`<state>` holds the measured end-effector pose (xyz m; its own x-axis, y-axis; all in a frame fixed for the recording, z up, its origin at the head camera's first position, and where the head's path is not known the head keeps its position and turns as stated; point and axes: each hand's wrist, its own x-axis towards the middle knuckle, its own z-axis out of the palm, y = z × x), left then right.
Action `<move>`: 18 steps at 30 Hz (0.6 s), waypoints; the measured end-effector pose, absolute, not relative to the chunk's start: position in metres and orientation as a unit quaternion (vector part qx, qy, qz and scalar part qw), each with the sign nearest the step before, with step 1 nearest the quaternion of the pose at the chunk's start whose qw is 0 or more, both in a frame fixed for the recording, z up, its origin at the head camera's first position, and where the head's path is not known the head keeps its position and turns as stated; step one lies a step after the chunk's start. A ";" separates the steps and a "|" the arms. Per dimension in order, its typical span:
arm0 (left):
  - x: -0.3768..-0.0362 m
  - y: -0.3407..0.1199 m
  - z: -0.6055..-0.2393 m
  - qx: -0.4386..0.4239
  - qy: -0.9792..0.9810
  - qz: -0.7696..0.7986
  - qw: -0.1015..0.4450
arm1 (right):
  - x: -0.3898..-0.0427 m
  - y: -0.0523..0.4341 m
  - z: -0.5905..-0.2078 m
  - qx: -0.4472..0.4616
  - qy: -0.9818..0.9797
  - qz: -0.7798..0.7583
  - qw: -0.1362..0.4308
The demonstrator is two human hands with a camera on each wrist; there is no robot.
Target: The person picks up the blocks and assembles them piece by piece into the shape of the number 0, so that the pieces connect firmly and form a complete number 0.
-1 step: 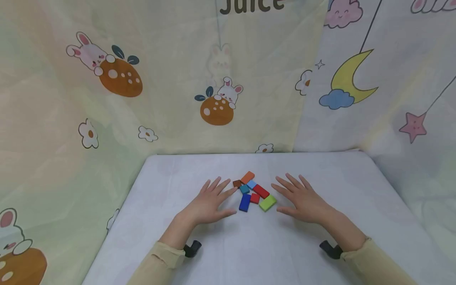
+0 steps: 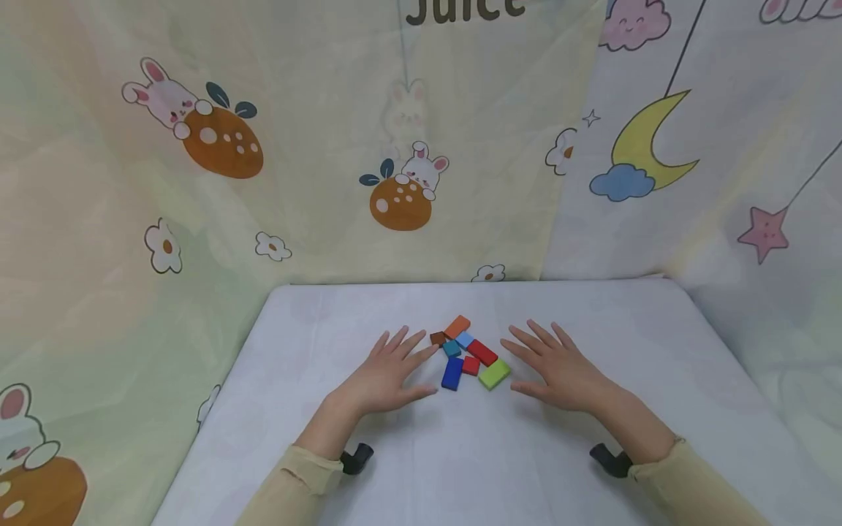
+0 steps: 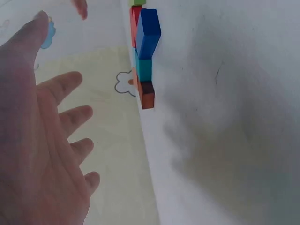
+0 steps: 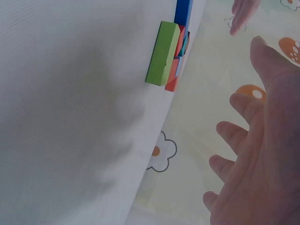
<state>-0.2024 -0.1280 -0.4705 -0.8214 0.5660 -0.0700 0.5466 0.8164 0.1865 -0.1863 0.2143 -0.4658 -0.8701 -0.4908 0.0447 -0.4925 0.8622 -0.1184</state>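
Several coloured wooden blocks lie flat in a loose cluster at mid-table: an orange block (image 2: 457,327), a brown one (image 2: 438,339), a teal one (image 2: 452,348), a light blue one (image 2: 464,340), a long red one (image 2: 482,353), a small red one (image 2: 471,366), a dark blue one (image 2: 452,374) and a lime green one (image 2: 495,374). Left of the cluster is my left hand (image 2: 388,372), fingers spread, holding nothing. My right hand (image 2: 559,369) mirrors it on the right, nearest the green block (image 4: 161,54). Both hover above the table, casting shadows.
A white cloth covers the table (image 2: 421,475). Behind and beside it hang printed curtains (image 2: 329,109) with rabbits, flowers and a moon. A black curved piece shows at each wrist, the left wrist piece (image 2: 357,459) and the right wrist piece (image 2: 612,461).
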 end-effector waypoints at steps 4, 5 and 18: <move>-0.204 -0.120 -0.479 0.263 0.958 0.104 0.054 | -0.189 0.213 -0.469 0.257 -0.963 0.080 0.003; -0.204 -0.116 -0.483 0.249 0.960 0.114 0.053 | -0.191 0.211 -0.471 0.257 -0.962 0.090 -0.001; -0.199 -0.079 -0.523 0.111 0.967 0.221 0.056 | -0.227 0.172 -0.488 0.209 -0.937 0.267 -0.087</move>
